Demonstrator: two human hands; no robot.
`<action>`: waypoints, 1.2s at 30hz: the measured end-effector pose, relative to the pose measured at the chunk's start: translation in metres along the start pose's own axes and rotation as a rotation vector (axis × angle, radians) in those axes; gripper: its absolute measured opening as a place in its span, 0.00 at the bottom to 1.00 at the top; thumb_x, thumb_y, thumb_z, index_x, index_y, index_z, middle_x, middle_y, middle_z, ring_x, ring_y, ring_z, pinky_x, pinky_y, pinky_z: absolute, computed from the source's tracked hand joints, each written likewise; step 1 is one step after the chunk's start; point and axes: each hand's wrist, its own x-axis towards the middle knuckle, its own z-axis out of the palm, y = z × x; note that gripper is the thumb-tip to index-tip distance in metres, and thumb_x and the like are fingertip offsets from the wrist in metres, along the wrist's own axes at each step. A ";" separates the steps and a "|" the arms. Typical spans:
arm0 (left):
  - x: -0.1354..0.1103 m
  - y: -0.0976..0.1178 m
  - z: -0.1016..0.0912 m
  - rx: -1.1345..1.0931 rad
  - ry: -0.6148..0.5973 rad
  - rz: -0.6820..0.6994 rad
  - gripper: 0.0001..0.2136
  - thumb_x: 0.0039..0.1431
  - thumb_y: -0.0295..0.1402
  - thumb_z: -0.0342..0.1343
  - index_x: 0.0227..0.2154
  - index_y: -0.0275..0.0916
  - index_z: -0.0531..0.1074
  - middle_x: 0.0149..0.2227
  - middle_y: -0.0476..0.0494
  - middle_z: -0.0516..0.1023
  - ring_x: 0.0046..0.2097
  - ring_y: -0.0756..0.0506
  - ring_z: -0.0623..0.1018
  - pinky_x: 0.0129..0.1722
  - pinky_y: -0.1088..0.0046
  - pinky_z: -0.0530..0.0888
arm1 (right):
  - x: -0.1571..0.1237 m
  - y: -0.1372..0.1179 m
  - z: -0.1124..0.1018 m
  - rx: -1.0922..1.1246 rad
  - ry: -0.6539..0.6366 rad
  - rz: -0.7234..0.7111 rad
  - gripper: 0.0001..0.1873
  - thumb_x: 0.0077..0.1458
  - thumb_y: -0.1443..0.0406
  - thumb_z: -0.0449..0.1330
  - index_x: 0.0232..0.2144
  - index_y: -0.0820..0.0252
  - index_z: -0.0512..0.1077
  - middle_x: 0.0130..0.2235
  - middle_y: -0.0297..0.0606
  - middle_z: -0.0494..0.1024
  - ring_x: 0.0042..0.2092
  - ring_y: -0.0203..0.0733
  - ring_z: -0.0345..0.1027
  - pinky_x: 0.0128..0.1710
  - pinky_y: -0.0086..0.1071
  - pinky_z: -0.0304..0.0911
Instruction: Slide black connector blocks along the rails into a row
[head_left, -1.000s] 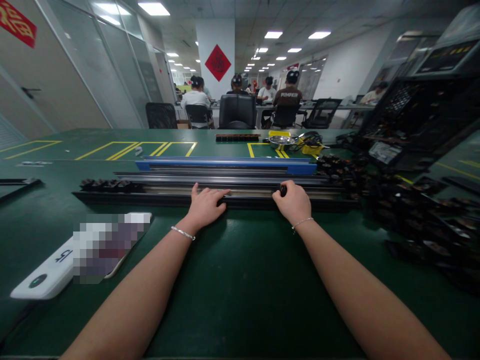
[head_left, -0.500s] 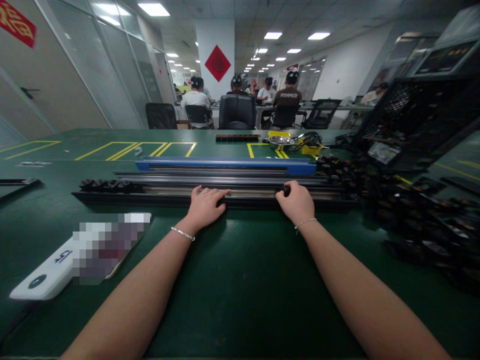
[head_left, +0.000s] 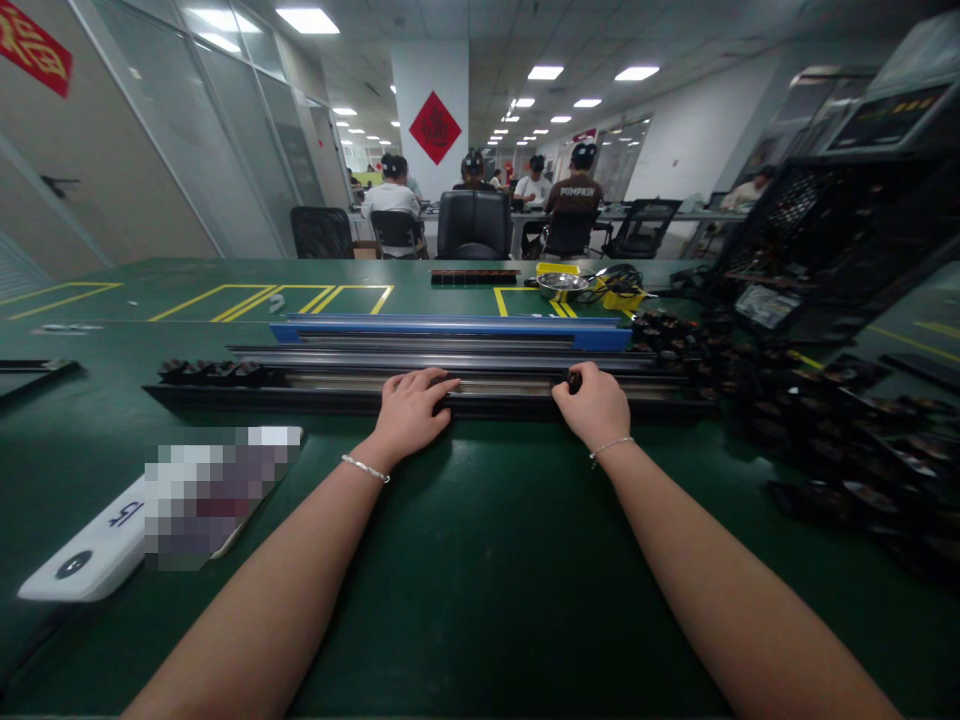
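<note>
A long black metal rail (head_left: 495,406) with a pale strip along its channel lies crosswise before me. My left hand (head_left: 409,412) rests on its middle, fingers spread over the channel and thumb near the front edge. Further right, my right hand (head_left: 597,408) is closed at the rail, pinching a small black part (head_left: 574,382) between thumb and index finger. Most of that part is hidden by the fingers. Several black pieces (head_left: 217,372) sit in a row at the rail's left end.
Behind the rail lies a blue-ended long piece (head_left: 315,331). Many dark parts (head_left: 840,420) are heaped on the right, by a black open case (head_left: 795,240). A metal bowl (head_left: 562,284) stands further back. A white device (head_left: 90,558) lies front left. People sit beyond the green table (head_left: 480,600).
The fingers of my left hand have shifted slightly on the rail. My right hand stays in nearly the same place with the small black part.
</note>
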 end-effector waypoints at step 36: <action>0.000 -0.001 0.000 0.004 -0.011 0.018 0.22 0.57 0.37 0.49 0.55 0.54 0.66 0.61 0.50 0.65 0.59 0.40 0.64 0.58 0.55 0.56 | 0.003 0.012 -0.003 -0.006 0.022 0.036 0.18 0.49 0.62 0.52 0.42 0.62 0.71 0.39 0.48 0.75 0.44 0.50 0.67 0.41 0.37 0.61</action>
